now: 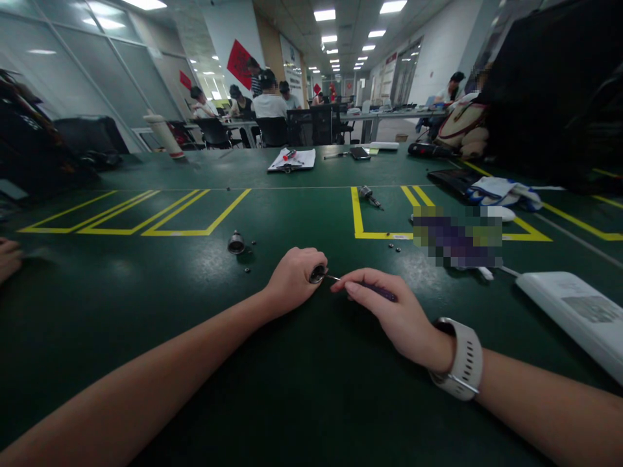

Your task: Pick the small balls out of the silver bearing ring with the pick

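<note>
My left hand (291, 280) is closed around a round, hollow metal part (318, 274), its open end turned toward my right hand. In my right hand (396, 311) is a thin screwdriver (382, 292) with a dark purple handle, held in a pinch. The shaft points left and its tip is at the mouth of the metal part; how deep it goes cannot be made out. A second metal cup-shaped part (236, 243) stands left of my hands, with small dark nut-like pieces (247, 270) near it. Beyond my right hand lies a metal piece with a shaft (370, 197).
Yellow tape (357, 217) marks areas on the green table (311, 389). On the right are a blurred-out purple object (455, 240), a white device (574, 305) and a cloth (506, 192). A clipboard (292, 160) lies farther back. Another person's hand (8, 259) shows at the left edge.
</note>
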Tool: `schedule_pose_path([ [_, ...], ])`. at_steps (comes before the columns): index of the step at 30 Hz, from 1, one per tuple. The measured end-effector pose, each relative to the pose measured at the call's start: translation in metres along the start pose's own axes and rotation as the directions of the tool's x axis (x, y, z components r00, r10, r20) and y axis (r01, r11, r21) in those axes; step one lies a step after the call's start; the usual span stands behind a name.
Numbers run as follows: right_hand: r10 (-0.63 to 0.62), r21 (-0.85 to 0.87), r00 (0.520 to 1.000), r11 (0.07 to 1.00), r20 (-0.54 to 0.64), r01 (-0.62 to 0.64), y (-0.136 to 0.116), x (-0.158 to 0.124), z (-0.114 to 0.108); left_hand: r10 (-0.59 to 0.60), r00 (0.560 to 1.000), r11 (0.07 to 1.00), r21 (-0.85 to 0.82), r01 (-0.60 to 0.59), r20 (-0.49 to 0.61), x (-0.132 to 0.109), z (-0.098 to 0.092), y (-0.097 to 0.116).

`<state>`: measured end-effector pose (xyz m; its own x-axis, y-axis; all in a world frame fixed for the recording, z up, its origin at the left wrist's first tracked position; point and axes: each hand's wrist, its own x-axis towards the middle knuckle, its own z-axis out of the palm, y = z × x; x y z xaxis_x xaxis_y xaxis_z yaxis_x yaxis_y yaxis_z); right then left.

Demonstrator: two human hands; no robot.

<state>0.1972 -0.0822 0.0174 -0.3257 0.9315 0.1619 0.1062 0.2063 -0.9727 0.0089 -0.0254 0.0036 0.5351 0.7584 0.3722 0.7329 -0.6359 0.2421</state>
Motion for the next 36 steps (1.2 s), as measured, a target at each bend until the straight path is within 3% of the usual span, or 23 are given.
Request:
schedule_pose_path([
  [4,0.084,0.286,0.996,0.955,-0.006,-0.079,0.005,0.004,-0.002,-0.016,0.999,0.996,-0.089,0.014,-0.027,0.000,-0.002,0.002],
  [8,0.136,0.417,0.991,0.900,0.013,-0.128,0.005,0.007,-0.002,-0.041,0.998,0.976,-0.215,0.028,-0.055,0.001,-0.003,0.001],
  [12,0.114,0.385,0.993,0.917,0.002,-0.106,0.005,0.006,-0.001,-0.057,0.995,0.974,-0.221,0.038,-0.082,0.001,-0.002,-0.001],
  [18,-0.005,-0.033,1.000,0.999,-0.008,0.005,-0.002,-0.002,0.002,-0.088,0.993,0.993,-0.086,0.081,-0.082,0.002,0.000,0.001],
  [20,-0.002,-0.075,1.000,0.997,0.012,0.003,-0.003,-0.003,0.002,-0.070,0.995,0.997,-0.048,0.067,-0.075,0.001,0.000,0.001],
  [25,0.037,0.190,0.999,0.981,0.037,-0.043,0.004,0.001,-0.002,-0.037,0.997,0.993,-0.111,0.029,-0.070,0.000,-0.001,0.000],
  [30,0.137,0.472,0.989,0.869,0.063,-0.150,0.006,0.007,-0.003,-0.011,0.994,0.965,-0.261,-0.017,-0.106,0.000,-0.001,-0.001],
  [33,0.145,0.495,0.987,0.854,0.070,-0.160,0.006,0.007,-0.002,-0.001,0.994,0.951,-0.308,-0.033,-0.108,0.000,-0.001,-0.001],
  [36,0.089,0.373,0.995,0.923,0.038,-0.097,0.005,0.005,-0.001,-0.011,0.993,0.957,-0.291,-0.023,-0.116,0.000,-0.001,-0.001],
])
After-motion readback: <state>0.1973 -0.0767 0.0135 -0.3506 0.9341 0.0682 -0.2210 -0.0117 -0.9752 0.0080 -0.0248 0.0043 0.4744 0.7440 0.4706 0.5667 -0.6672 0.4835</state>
